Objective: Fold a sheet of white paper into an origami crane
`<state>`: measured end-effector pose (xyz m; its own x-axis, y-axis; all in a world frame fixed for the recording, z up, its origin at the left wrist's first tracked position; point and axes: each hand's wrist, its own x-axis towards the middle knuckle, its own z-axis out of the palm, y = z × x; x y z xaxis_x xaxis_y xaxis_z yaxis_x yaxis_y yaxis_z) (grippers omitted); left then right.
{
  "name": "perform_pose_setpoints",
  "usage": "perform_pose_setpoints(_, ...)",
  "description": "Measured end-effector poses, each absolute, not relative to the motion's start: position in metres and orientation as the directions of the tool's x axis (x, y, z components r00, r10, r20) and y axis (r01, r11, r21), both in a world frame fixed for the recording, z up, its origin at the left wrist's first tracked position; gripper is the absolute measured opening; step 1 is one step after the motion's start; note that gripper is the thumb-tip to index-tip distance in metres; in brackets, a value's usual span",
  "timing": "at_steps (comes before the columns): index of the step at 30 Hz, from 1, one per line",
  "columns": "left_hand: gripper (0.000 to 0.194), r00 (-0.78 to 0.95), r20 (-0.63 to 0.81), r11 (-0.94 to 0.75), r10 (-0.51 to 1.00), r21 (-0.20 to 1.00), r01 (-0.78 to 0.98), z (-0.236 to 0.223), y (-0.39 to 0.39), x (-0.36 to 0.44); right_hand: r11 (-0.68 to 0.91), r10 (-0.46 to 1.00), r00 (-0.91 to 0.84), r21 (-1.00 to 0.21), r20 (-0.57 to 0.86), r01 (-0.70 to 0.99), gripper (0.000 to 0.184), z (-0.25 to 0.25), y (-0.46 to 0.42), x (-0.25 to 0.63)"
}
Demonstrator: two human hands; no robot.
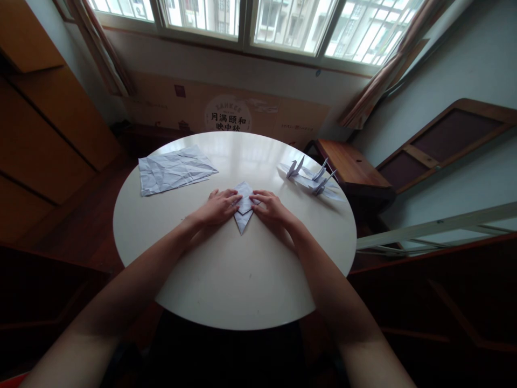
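Note:
A white sheet of paper folded into a kite-like diamond (244, 206) lies on the round white table (238, 291), its lower point toward me. On its left side rests my left hand (221, 206), fingers stretched out flat with the tips on the paper. My right hand (271, 206) lies across the right side in the same way, fingers extended. Both hands press the paper from above, and neither grips it. The fingers cover the paper's two side corners.
Creased white sheets (175, 171) lie at the table's back left. Several folded paper cranes (313, 177) stand at the back right. A wooden side table (347, 164) is beyond them, and a window (291, 27) is across the back wall.

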<state>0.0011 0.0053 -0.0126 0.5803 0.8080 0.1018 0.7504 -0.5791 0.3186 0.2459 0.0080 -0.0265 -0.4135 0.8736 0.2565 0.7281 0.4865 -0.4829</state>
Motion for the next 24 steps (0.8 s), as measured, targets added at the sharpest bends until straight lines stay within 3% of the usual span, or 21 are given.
perform_pose_setpoints(24, 0.046, 0.615, 0.092, -0.611, 0.783, 0.295, 0.734, -0.0174, 0.0091, -0.0038, 0.481, 0.876, -0.409, -0.492, 0.255, 0.725, 0.043, -0.0305, 0.0117, 0.2495)
